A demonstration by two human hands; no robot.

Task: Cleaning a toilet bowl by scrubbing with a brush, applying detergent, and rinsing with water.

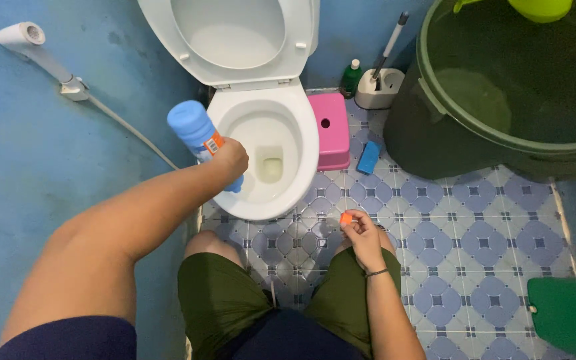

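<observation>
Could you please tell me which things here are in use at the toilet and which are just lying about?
In use:
- blue plastic bottle, tipped over the bowl in the left hand
- small orange cap in the right hand
- white ceramic toilet

Lying about:
- pink plastic stool
- blue scrubbing block
- white brush holder
- dark green water tub
- small green bottle

Floor (474, 220) is tiled in a blue and white flower pattern. Toilet (271, 193) is set on it at the blue wall. Pink stool (331, 130) is placed just beside the bowl, blue block (369, 157) next to it. Green bottle (350, 78) and brush holder (379, 88) are stood behind. Large dark tub (434, 133) is set at right, green bin (571, 317) at the lower right corner.
</observation>
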